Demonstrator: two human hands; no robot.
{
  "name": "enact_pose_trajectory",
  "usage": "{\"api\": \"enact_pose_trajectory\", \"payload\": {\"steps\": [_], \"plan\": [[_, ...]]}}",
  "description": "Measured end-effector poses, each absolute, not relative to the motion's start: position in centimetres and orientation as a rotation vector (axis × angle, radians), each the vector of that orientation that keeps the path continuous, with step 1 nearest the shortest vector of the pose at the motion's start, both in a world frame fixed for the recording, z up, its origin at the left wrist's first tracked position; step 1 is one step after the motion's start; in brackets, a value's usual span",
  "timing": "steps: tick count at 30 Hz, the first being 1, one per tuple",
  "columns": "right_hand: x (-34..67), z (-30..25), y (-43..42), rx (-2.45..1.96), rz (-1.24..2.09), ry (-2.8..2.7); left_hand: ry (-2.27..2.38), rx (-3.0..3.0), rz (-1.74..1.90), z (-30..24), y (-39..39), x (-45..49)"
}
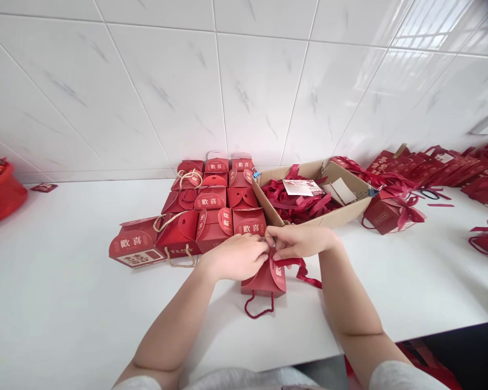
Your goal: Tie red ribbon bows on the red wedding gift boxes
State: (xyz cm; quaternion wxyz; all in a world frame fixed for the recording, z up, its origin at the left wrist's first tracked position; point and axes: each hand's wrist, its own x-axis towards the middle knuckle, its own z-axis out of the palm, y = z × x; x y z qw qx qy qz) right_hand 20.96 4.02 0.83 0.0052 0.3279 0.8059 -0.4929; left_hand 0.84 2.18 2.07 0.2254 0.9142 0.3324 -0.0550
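Note:
A small red gift box [265, 280] with a red cord handle stands on the white table [65, 303] right in front of me. Both hands meet at its top. My left hand [238, 257] is closed in a pinch at the box's top edge. My right hand [299, 241] is also closed, pinching a dark red ribbon [303, 269] that trails off to the right of the box. What exactly the left fingers grip is hidden.
A cluster of finished red gift boxes [211, 214] stands behind the hands against the tiled wall. An open cardboard box [341, 214] full of red ribbons lies to the right. More red boxes and flat pieces [431, 168] lie far right. A red bag [0, 192] lies far left.

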Motion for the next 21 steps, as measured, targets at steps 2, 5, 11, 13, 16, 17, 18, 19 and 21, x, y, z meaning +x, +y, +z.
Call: {"api": "enact_pose_trajectory", "payload": {"steps": [2, 5, 11, 13, 16, 17, 18, 19, 21], "plan": [[21.0, 0.8, 4.0, 1.033, -1.548, 2.522, 0.923, 2.517, -0.129, 2.0, 2.2, 1.1], [21.0, 1.0, 3.8, 1.047, -1.558, 2.509, 0.935, 2.502, -0.086, 1.9, 2.2, 1.3], [20.8, 1.1, 3.8, 1.048, -1.558, 2.518, 0.999, 2.432, -0.026, 1.7, 2.3, 1.6], [20.9, 1.1, 3.8, 1.05, -1.573, 2.52, 1.013, 2.416, 0.004, 1.7, 2.2, 1.6], [21.1, 1.5, 3.4, 1.112, -1.537, 2.543, 1.055, 2.394, 0.081, 2.0, 2.1, 1.6], [21.2, 1.7, 3.2, 1.152, -1.504, 2.565, 1.073, 2.384, 0.118, 2.2, 2.0, 1.5], [21.4, 1.9, 2.9, 1.199, -1.462, 2.596, 1.089, 2.368, 0.156, 2.4, 2.0, 1.4], [21.5, 2.0, 2.6, 1.253, -1.414, 2.63, 1.102, 2.349, 0.196, 2.6, 2.0, 1.3], [21.6, 2.4, 2.0, 1.345, -1.334, 2.696, 1.118, 2.301, 0.272, 3.0, 2.0, 1.1]]}}
